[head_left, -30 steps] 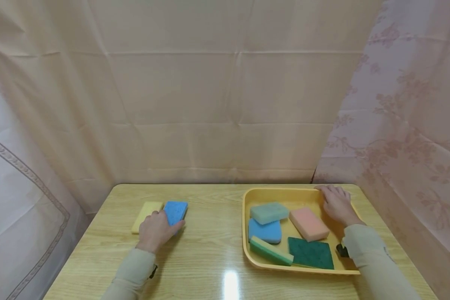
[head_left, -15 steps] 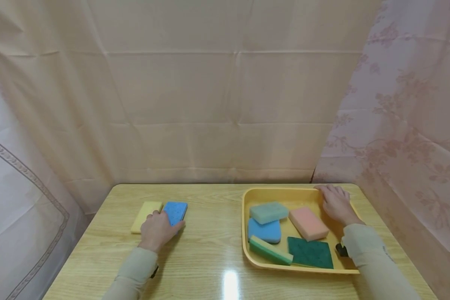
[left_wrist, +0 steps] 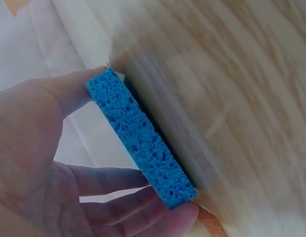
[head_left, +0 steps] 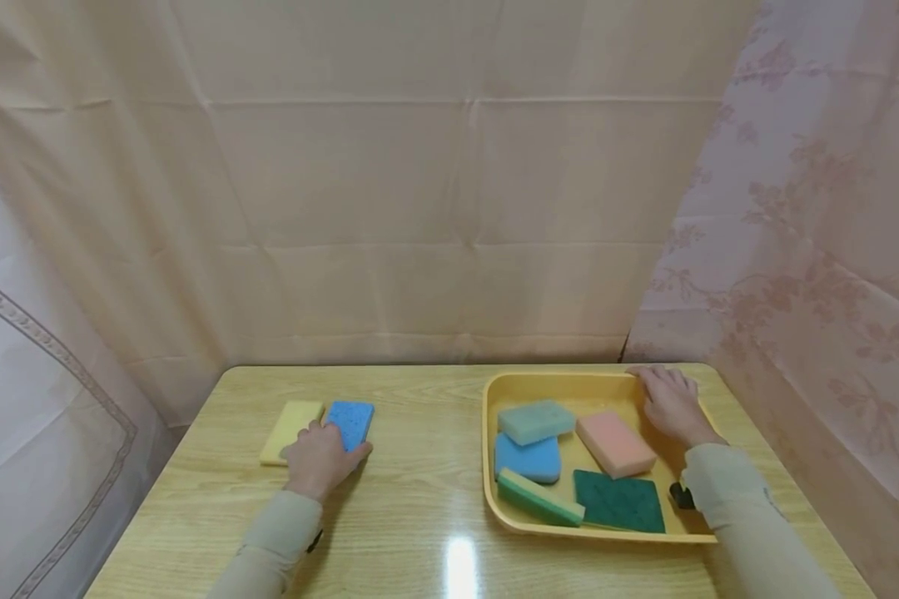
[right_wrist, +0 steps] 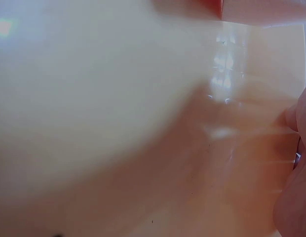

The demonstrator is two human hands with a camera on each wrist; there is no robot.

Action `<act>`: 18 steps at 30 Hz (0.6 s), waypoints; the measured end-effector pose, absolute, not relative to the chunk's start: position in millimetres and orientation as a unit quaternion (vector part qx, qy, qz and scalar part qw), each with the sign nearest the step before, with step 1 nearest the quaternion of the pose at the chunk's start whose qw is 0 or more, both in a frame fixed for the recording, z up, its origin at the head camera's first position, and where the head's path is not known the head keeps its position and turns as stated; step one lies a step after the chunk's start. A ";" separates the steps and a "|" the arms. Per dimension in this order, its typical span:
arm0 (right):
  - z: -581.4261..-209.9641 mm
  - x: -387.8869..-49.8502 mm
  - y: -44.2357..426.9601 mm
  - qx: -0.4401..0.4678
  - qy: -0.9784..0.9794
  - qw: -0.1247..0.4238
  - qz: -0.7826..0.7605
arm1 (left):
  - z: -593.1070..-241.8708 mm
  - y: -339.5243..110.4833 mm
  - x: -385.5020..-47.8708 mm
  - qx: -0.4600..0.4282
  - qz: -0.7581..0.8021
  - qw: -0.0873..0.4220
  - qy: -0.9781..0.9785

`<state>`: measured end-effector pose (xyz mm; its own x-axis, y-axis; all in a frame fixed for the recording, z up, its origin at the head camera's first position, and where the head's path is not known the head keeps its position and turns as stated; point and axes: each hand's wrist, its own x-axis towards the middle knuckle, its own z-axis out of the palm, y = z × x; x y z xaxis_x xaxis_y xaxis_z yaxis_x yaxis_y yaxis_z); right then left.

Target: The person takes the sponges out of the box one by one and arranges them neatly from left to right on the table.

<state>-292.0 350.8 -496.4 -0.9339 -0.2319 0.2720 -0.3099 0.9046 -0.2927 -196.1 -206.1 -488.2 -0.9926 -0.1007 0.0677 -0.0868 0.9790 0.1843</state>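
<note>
left hand (head_left: 318, 462): thumb and fingers pinching a porous blue sponge (left_wrist: 140, 138) by its edges, at the left of the wood-grain worktop (head_left: 419, 499), just beside a flat yellow sponge (head_left: 290, 426). right hand (head_left: 674, 406): gripping the rim of a yellow tray (head_left: 554, 387) near its far right corner. within the tray: pale green sponge (head_left: 536, 422), partly over a smooth blue sponge (head_left: 528, 462); pink sponge (head_left: 616, 445), to their right; dark green scouring pad (head_left: 619, 502), flat; yellow-and-green scouring sponge (head_left: 539, 501), tilted, near left corner. behind: hanging beige cloth (head_left: 360, 183).

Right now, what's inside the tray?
Pale green sponge overlapping blue sponge, pink sponge, yellow-green sponge, dark green pad. Right hand and sleeve hide part of the tray; can't see beneath.
</note>
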 end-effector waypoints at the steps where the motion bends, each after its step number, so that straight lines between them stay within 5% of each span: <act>1: -496.4 -291.8 350.7 0.139 -0.969 0.116 0.168 | -488.2 -205.2 -196.3 0.045 -0.089 0.040 -0.994; 18: -495.0 -293.7 350.0 0.125 -0.971 0.102 0.174 | -485.6 -200.2 -201.9 0.019 -0.040 0.008 -0.999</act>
<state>-293.7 350.0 -495.0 -0.9480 -0.2082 0.2409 -0.2788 0.9081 -0.3124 -201.9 -200.2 -485.6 -0.9992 -0.0378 0.0151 -0.0364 0.9962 0.0797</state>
